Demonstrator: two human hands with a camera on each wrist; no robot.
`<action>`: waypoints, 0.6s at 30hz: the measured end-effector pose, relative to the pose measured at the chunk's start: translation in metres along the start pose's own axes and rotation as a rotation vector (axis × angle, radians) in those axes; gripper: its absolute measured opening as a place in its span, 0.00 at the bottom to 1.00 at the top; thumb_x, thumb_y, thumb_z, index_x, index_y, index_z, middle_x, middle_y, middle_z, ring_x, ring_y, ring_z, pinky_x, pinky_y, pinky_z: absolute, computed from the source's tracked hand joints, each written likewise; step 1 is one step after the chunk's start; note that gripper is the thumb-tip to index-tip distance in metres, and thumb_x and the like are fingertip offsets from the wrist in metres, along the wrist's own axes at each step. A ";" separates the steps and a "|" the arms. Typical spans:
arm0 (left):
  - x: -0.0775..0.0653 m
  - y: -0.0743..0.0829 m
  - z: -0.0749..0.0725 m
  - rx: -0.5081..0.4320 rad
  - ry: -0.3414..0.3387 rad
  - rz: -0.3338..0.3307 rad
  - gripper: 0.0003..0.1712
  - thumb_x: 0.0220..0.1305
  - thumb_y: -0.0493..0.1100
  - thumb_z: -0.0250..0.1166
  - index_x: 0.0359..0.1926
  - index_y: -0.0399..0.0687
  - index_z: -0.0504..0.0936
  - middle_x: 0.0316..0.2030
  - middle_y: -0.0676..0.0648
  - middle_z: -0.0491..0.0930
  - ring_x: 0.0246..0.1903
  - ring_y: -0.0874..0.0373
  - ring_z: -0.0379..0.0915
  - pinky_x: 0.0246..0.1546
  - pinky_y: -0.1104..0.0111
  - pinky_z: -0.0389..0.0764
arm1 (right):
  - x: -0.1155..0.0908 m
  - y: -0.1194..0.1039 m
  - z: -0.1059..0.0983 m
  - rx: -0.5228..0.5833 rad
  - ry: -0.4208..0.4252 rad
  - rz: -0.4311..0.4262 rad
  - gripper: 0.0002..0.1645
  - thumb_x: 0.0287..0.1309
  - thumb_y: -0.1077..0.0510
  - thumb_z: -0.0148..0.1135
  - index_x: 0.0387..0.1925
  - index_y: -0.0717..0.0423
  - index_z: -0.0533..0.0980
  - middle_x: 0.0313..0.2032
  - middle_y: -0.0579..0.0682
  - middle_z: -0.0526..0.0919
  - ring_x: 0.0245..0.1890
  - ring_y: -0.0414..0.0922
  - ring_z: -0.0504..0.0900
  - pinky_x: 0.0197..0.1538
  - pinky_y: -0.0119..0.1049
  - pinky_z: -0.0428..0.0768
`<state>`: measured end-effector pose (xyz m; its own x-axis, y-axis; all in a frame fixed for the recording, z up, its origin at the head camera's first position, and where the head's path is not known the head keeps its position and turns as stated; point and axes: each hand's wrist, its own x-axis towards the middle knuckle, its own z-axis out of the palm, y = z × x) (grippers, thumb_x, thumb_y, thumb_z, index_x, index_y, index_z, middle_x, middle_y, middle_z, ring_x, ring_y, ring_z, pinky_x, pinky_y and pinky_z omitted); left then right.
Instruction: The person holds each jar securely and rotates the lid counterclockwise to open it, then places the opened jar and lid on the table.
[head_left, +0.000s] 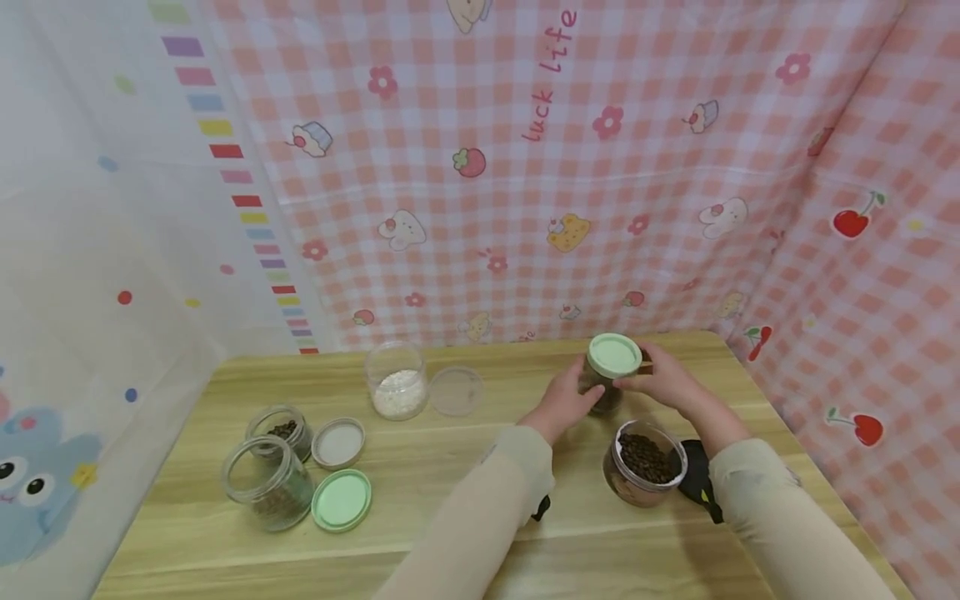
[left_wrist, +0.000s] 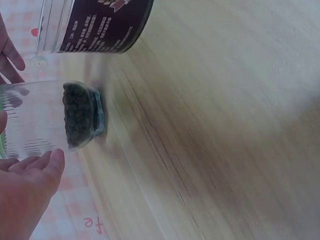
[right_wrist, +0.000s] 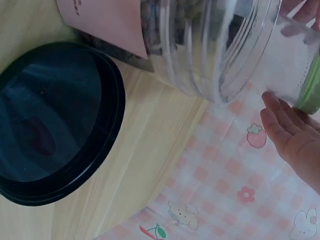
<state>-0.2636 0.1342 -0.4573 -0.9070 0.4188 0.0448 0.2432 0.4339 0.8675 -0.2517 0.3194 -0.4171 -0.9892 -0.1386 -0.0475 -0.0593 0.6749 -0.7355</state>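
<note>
Both hands flank a clear jar (left_wrist: 45, 117) with a green lid (head_left: 614, 356) and dark beans (left_wrist: 80, 115) at its bottom. The jar stands on the table near its back edge. My left hand (head_left: 566, 402) holds its left side, thumb across the front. From the right, my right hand (head_left: 670, 382) holds it near the lid, thumb on the front and fingers fairly straight. Just in front of the jar is an uncapped, labelled tub (head_left: 647, 467) of brown beans or pellets. A dark round lid (right_wrist: 50, 125) lies beside that tub.
On the left stand two uncapped glass jars, the front one (head_left: 270, 483) and the back one (head_left: 282, 429), beside a white lid (head_left: 338, 443) and a green lid (head_left: 341, 501). A tub of white grains (head_left: 399, 393) and a clear lid (head_left: 457, 391) sit toward the back.
</note>
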 end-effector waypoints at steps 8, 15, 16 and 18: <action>-0.006 -0.002 -0.001 0.031 0.047 -0.026 0.31 0.64 0.48 0.62 0.67 0.53 0.65 0.59 0.48 0.74 0.57 0.55 0.72 0.57 0.63 0.74 | -0.003 -0.001 0.000 -0.081 -0.015 -0.042 0.43 0.51 0.53 0.70 0.62 0.71 0.63 0.57 0.70 0.71 0.55 0.66 0.73 0.54 0.54 0.77; -0.011 -0.010 -0.008 0.078 0.048 -0.014 0.33 0.61 0.51 0.64 0.66 0.54 0.67 0.56 0.49 0.74 0.53 0.55 0.75 0.51 0.67 0.78 | -0.005 -0.006 0.006 -0.114 -0.016 -0.066 0.42 0.49 0.53 0.72 0.61 0.70 0.66 0.56 0.69 0.73 0.52 0.63 0.77 0.50 0.50 0.80; -0.012 -0.012 -0.010 0.083 0.049 -0.010 0.33 0.61 0.51 0.64 0.66 0.54 0.68 0.56 0.49 0.75 0.52 0.55 0.75 0.49 0.68 0.78 | -0.005 -0.006 0.008 -0.117 -0.017 -0.072 0.42 0.49 0.53 0.72 0.61 0.69 0.66 0.56 0.69 0.74 0.52 0.63 0.77 0.50 0.50 0.80; -0.016 -0.015 -0.013 0.091 0.046 -0.001 0.33 0.60 0.51 0.65 0.65 0.53 0.68 0.55 0.49 0.75 0.51 0.55 0.75 0.47 0.70 0.79 | -0.007 -0.009 0.012 -0.122 -0.017 -0.082 0.41 0.48 0.54 0.72 0.61 0.69 0.67 0.55 0.68 0.75 0.51 0.63 0.78 0.49 0.49 0.81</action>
<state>-0.2576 0.1104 -0.4650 -0.9215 0.3822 0.0684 0.2706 0.5059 0.8190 -0.2432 0.3059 -0.4182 -0.9779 -0.2089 -0.0028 -0.1570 0.7436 -0.6499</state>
